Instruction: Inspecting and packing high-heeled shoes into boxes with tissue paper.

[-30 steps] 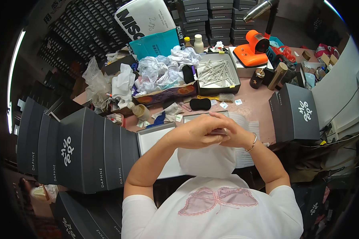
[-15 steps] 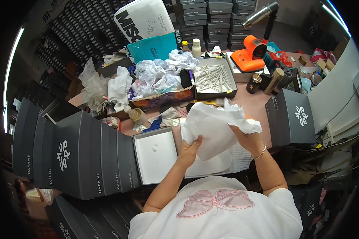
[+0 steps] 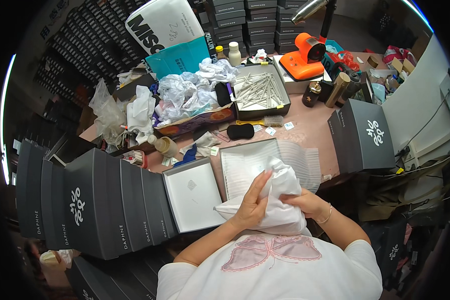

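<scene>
A bunched white soft sheet or bag (image 3: pixel 281 212) is between my hands, close to my chest. My left hand (image 3: pixel 252 206) presses against its left side, with the fingers together and pointing up. My right hand (image 3: pixel 307 202) grips the opposite side, its fingers partly hidden in the folds. Just beyond lies an open shoe box (image 3: pixel 224 162) lined with white ribbed wrapping (image 3: pixel 245 160), which spreads out past the box's right side. An open box lid (image 3: pixel 192 195), white inside, sits left of my left hand.
Dark shoe boxes (image 3: pixel 92 200) stand in a row at left; more boxes (image 3: pixel 365 137) stand at right. Behind are a brush (image 3: pixel 265 122), a black oval pad (image 3: pixel 240 131), a tray of white sticks (image 3: pixel 260 95), crumpled white paper (image 3: pixel 185 92) and an orange lamp-like device (image 3: pixel 302 60).
Both hands have come nearer my body with the white sheet, which was spread wide and is now bunched. The lined box, brush and black pad show more fully.
</scene>
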Demonstrator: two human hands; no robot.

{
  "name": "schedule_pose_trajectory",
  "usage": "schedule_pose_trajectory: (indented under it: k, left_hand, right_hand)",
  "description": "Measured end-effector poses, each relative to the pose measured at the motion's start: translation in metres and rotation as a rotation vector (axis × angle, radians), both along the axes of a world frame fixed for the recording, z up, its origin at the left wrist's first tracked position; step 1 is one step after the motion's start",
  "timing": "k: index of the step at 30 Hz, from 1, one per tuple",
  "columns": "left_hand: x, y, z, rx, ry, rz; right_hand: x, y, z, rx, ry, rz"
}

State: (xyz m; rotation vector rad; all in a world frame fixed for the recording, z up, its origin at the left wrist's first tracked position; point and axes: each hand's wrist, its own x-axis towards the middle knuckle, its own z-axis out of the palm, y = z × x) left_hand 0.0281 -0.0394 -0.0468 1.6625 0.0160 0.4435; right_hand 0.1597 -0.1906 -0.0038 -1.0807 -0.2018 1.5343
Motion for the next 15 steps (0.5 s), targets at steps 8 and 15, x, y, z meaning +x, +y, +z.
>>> schedule_pose_trajectory:
  k: [8,15]
  left_hand:
    - [-0.008,-0.004,0.039,0.515,0.23,-0.416]
    - [0.005,-0.008,0.026,0.495,0.433,-0.454]
  right_hand:
    - [0.008,-0.002,-0.02,-0.006,-0.014,0.171]
    - [0.018,-0.009,-0.012,-0.089,-0.714,0.386]
